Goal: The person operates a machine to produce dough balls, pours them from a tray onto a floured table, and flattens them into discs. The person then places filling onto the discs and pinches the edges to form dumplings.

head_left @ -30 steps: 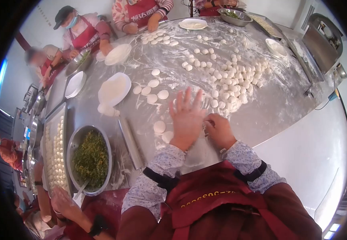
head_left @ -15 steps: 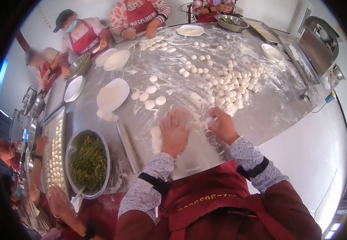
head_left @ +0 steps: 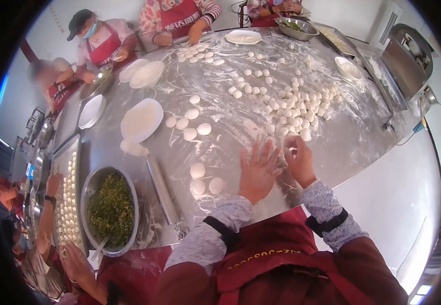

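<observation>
My left hand (head_left: 257, 172) is open, palm down over the floured steel table, fingers spread and slightly blurred. Close beside it, my right hand (head_left: 300, 161) has its fingers curled together; what they hold, if anything, is hidden. Left of my left hand lie a flattened dough round (head_left: 216, 185) and two more dough rounds (head_left: 197, 170). Just beyond my hands spreads a heap of small white dough pieces (head_left: 296, 108). Several larger dough rounds (head_left: 190, 133) lie farther left.
A rolling pin (head_left: 162, 190) lies left of me, beside a bowl of green filling (head_left: 135, 218) with a spoon. A tray (head_left: 79, 152) holds rows of dumplings. A plate of flour (head_left: 141, 121) stands behind the pin. Co-workers (head_left: 103, 40) work along the far and left edges.
My left hand has moved right, off the table's left patch, leaving a flattened dough round uncovered. My right hand has shifted slightly right.
</observation>
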Motion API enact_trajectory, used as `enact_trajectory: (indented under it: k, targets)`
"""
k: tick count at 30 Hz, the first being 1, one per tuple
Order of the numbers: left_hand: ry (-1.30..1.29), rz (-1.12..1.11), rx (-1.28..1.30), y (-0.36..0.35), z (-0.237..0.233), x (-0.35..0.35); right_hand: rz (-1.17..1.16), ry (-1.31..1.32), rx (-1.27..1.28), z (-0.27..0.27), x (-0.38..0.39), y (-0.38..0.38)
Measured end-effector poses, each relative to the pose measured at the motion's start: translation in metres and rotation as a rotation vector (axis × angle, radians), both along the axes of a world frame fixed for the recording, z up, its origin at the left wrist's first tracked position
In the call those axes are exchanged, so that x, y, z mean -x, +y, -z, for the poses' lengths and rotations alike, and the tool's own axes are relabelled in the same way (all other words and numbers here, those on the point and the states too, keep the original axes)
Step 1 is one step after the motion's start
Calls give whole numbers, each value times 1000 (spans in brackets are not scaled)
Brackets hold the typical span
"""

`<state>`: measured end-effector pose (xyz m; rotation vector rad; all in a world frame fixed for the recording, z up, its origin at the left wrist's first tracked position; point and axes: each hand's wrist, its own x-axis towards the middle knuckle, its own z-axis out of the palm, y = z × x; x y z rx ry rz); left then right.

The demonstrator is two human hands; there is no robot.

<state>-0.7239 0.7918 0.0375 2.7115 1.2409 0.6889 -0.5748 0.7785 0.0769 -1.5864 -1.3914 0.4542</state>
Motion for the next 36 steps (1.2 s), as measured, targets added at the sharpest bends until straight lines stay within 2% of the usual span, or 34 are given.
enact_trajectory:
  k: [2,5,6,8,9,13,15,16,18,23,25,26,28,29,31,33,35,36]
  targets:
    - [-46,-13,27,7,-4,-8,10,-16,-35,-2,-6,20]
    - [-78,-6,-24,5,-4,1,-239,-328,-42,5,-3,41]
    - [-33,-53,38,3,-6,9,-238,-327,-52,6,-3,46]
    - [21,-99,107,1,-5,28,-382,-441,77,5,4,48]
    - [37,-136,85,0,-3,40,-366,-455,17,8,7,45]
    - [65,-210,68,4,-2,75,-354,-344,186,-4,27,25]
    - [70,-225,62,6,-4,77,-428,313,406,-3,40,4]
    - [51,-244,63,7,-11,75,-428,314,408,2,42,-3]
    - [33,-261,66,11,-25,67,-441,0,140,11,45,-15]
    - [-126,-129,-31,15,-57,11,-285,-30,14,15,19,-20]
    - [-87,-104,-29,14,-15,-4,23,-128,-20,3,4,-17]
    - [-42,-87,-25,10,-10,-8,33,-131,-11,5,-3,-16]
    - [-91,-40,13,17,-5,-16,41,-348,-91,10,-18,-4]
    - [-65,-38,7,13,-3,-15,31,-307,36,14,-20,-2]
    - [-47,-46,-29,19,-5,-11,16,-337,91,12,-20,3]
    - [-14,-43,72,16,-3,0,-1,-355,156,11,-16,3]
    - [6,-75,45,17,3,20,-107,-111,273,1,-2,-7]
    - [21,-105,12,18,6,29,-104,-103,278,-3,7,-13]
